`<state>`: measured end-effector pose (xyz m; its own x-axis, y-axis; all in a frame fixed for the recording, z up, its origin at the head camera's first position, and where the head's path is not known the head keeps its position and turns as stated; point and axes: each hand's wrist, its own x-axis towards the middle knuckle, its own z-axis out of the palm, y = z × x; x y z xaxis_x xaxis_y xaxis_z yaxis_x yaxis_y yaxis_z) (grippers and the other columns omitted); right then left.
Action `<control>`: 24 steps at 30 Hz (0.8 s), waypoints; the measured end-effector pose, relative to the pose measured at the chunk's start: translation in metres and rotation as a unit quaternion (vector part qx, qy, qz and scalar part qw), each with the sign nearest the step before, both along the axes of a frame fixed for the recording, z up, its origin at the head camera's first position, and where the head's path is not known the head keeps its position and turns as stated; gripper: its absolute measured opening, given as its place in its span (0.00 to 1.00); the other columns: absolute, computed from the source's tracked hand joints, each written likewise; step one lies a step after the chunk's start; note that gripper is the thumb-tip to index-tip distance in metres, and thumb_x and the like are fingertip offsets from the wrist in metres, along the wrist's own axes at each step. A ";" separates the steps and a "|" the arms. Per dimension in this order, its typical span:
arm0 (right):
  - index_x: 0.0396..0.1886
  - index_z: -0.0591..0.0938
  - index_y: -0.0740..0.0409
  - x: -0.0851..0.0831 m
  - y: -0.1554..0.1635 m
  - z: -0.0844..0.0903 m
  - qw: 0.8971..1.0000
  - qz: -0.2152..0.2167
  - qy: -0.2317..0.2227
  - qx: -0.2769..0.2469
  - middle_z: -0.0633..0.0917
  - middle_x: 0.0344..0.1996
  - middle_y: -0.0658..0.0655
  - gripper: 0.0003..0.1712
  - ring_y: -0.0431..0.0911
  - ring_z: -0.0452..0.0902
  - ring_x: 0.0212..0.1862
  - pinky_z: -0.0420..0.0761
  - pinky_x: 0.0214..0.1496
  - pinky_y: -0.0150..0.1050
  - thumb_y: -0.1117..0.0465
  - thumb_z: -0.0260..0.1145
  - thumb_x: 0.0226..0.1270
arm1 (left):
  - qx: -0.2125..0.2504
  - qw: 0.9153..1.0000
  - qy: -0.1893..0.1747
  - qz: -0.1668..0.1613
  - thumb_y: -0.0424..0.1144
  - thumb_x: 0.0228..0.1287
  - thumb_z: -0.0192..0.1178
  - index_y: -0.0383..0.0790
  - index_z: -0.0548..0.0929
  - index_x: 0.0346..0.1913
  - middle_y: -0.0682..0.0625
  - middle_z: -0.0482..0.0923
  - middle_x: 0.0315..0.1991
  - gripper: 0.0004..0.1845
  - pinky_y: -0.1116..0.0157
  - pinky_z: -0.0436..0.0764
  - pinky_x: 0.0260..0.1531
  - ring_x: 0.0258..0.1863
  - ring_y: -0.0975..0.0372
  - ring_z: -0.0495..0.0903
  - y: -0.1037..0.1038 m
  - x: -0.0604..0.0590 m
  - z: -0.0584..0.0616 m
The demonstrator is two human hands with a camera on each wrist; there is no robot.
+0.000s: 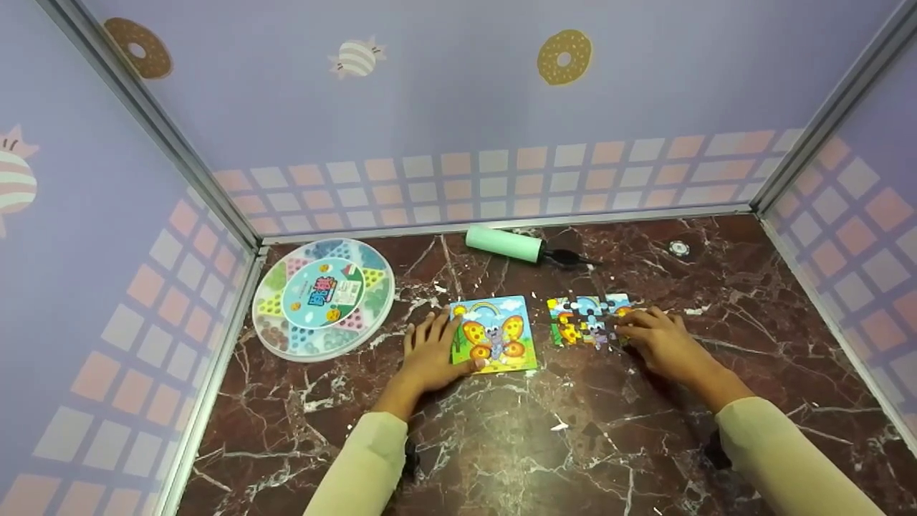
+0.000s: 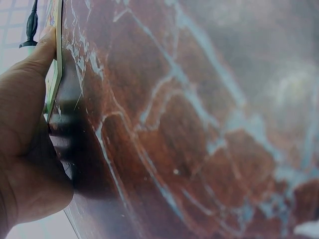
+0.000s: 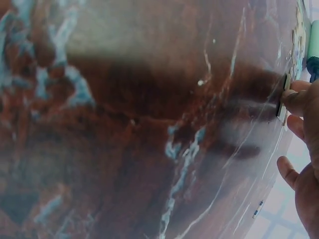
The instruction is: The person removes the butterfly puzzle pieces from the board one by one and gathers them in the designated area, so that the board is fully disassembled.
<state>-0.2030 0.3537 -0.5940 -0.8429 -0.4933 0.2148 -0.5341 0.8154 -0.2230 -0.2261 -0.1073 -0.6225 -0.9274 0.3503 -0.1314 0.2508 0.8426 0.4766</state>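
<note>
My left hand (image 1: 432,356) lies with fingers spread at the left side of a square butterfly picture board (image 1: 512,328). Its thumb rests on the board's lower edge; the left wrist view shows that thumb (image 2: 44,50) against the board's face. To the right lies a partly joined jigsaw puzzle (image 1: 589,331) with a rainbow and part of a butterfly. My right hand (image 1: 659,342) is at the puzzle's right side, fingers bent. In the right wrist view its thumb and fingers pinch a puzzle piece (image 3: 283,107) low at the tabletop; the fingers hide much of the piece in the head view.
A round Chinese checkers box (image 1: 265,308) lies on the left of the marble-patterned tabletop (image 1: 501,437). Behind the board are a mint-green hand pump (image 1: 505,244) with a black end and, further right, a small round chip (image 1: 678,249). Patterned walls (image 1: 458,93) enclose three sides.
</note>
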 end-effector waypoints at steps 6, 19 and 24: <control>0.60 0.93 0.56 0.000 -0.003 -0.003 1.000 0.003 0.020 -0.019 0.87 0.56 0.61 0.18 0.61 0.82 0.58 0.77 0.49 0.64 0.69 0.74 0.73 | 0.009 1.000 0.002 0.004 0.77 0.68 0.63 0.51 0.56 0.91 0.46 0.44 0.93 0.58 0.31 0.36 0.87 0.91 0.39 0.44 0.000 0.002 0.000; 0.62 0.93 0.54 -0.002 -0.005 -0.002 1.000 -0.015 -0.001 -0.018 0.85 0.61 0.64 0.19 0.63 0.81 0.67 0.76 0.54 0.66 0.68 0.72 0.76 | 0.005 1.000 0.005 0.007 0.76 0.70 0.63 0.51 0.56 0.91 0.47 0.44 0.94 0.57 0.32 0.36 0.87 0.92 0.40 0.43 0.001 0.002 -0.001; 0.63 0.92 0.55 -0.002 -0.004 -0.002 1.000 -0.018 -0.011 -0.015 0.84 0.63 0.64 0.19 0.64 0.81 0.67 0.77 0.55 0.69 0.68 0.71 0.77 | 0.001 1.000 0.004 0.007 0.76 0.69 0.63 0.51 0.56 0.91 0.46 0.44 0.93 0.57 0.32 0.36 0.87 0.91 0.40 0.44 0.001 0.001 -0.001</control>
<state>-0.2050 0.3494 -0.5963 -0.8647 -0.4565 0.2094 -0.4993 0.8267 -0.2595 -0.2251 -0.1063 -0.6234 -0.9333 0.3373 -0.1230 0.2428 0.8453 0.4759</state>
